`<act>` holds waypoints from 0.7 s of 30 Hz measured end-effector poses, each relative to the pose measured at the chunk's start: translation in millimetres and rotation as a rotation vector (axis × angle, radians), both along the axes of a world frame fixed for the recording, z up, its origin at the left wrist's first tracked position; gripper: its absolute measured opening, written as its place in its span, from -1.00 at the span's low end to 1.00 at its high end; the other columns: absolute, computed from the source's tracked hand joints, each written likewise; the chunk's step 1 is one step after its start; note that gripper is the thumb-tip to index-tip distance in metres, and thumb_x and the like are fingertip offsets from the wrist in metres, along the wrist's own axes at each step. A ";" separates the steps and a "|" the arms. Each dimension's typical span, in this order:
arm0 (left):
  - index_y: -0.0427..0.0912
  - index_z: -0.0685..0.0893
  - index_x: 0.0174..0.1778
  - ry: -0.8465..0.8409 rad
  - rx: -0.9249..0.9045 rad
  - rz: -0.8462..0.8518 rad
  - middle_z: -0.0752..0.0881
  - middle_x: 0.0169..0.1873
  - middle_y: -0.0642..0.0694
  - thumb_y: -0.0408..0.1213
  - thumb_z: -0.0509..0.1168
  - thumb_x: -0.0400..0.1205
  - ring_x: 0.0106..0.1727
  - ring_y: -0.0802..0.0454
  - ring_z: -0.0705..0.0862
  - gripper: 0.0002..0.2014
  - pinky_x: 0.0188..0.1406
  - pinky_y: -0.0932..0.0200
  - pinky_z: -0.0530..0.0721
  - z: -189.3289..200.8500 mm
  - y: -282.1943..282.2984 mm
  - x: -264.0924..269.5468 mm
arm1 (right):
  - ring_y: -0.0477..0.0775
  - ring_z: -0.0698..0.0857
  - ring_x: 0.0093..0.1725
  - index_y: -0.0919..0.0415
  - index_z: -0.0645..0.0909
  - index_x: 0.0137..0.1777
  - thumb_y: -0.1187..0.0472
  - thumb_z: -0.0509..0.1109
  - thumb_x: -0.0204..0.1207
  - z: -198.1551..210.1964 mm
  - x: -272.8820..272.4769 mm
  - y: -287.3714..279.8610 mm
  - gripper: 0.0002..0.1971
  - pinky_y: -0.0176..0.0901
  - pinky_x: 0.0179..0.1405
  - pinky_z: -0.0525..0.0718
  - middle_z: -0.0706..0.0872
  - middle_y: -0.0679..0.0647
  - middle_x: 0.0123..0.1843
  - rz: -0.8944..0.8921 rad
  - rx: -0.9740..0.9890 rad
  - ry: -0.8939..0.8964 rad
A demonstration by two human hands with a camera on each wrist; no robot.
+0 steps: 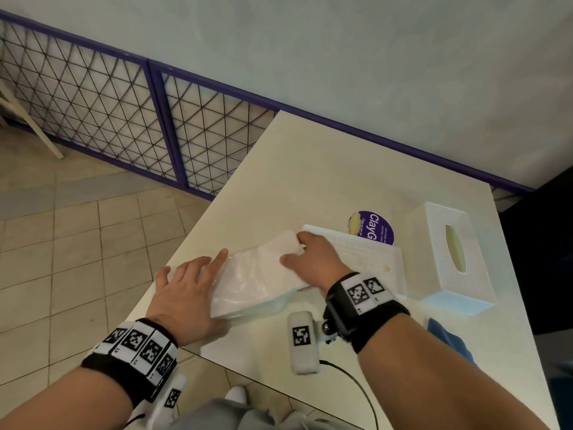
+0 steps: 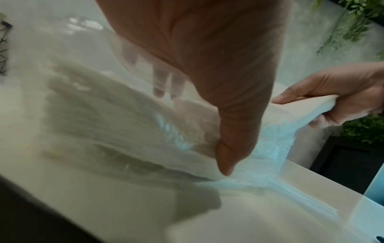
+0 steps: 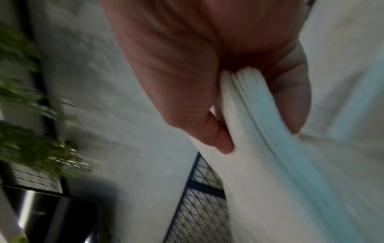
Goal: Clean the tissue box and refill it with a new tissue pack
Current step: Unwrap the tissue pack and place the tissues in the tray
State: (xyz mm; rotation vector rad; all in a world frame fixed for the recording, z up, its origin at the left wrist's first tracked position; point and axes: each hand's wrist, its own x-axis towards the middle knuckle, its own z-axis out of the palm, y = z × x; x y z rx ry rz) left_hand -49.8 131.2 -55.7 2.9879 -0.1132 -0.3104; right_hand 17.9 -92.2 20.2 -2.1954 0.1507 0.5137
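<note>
The tissue pack [image 1: 257,274] lies on the table [image 1: 310,169], near its front-left edge. The left hand [image 1: 186,293] rests on the pack's clear wrapper, fingers [image 1: 217,259] straight and spread over the top, thumb against the near side. The right hand [image 1: 313,259] pinches the far end of the tissue stack between thumb and curled fingers [image 3: 290,98]. The box [image 1: 449,259] stands apart at the right, its base [image 1: 372,256] just behind the pack.
</note>
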 end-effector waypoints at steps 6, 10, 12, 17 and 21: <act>0.21 -0.34 0.61 0.146 0.069 0.090 0.14 0.61 -0.07 0.57 0.28 0.08 0.61 -0.12 0.16 0.31 0.54 -0.33 0.08 12.3 -11.5 10.8 | 0.24 0.69 0.10 0.23 0.58 0.24 0.16 0.47 0.46 65.2 6.2 -60.0 -0.63 0.14 0.11 0.71 0.70 0.17 0.18 0.000 -0.193 -0.238; 0.08 -0.25 0.66 0.115 -0.300 0.103 -0.06 0.68 -0.11 0.62 0.30 0.04 0.68 -0.12 -0.02 0.39 0.61 -0.25 0.07 43.4 -46.9 39.9 | 0.23 0.69 0.07 0.24 0.59 0.17 0.14 0.47 0.46 94.3 0.0 -97.6 -0.67 0.16 0.13 0.67 0.73 0.19 0.10 0.014 -0.219 -0.371; 0.04 -0.13 0.68 0.070 -0.812 0.151 0.01 0.68 -0.04 0.48 0.41 0.15 0.67 0.02 0.06 0.30 0.61 -0.06 0.14 60.6 -71.8 57.9 | 0.21 0.72 0.04 0.20 0.61 0.16 0.16 0.49 0.46 101.1 -3.7 -115.9 -0.70 0.18 0.11 0.69 0.76 0.15 0.06 -0.037 -0.130 -0.422; 0.06 0.04 0.64 0.295 -1.549 0.159 0.44 0.43 -0.12 -0.24 0.56 0.14 0.39 -0.03 0.48 0.17 0.33 -0.01 0.48 79.6 -128.9 97.9 | -0.06 0.77 0.01 0.03 0.62 0.13 0.24 0.49 0.48 96.8 -13.3 -154.9 -0.75 -0.05 0.11 0.73 0.80 -0.03 0.01 -0.207 0.165 -0.426; -0.04 0.42 0.37 0.222 -1.454 0.291 0.64 0.15 -0.17 -0.39 0.45 0.20 0.19 -0.20 0.66 -0.23 0.13 -0.15 0.69 69.7 -165.1 114.1 | -0.28 0.77 -0.08 0.02 0.61 0.07 0.25 0.48 0.49 54.8 -10.2 -173.2 -0.79 -0.21 0.11 0.74 0.80 -0.10 -0.08 -0.293 0.180 -0.339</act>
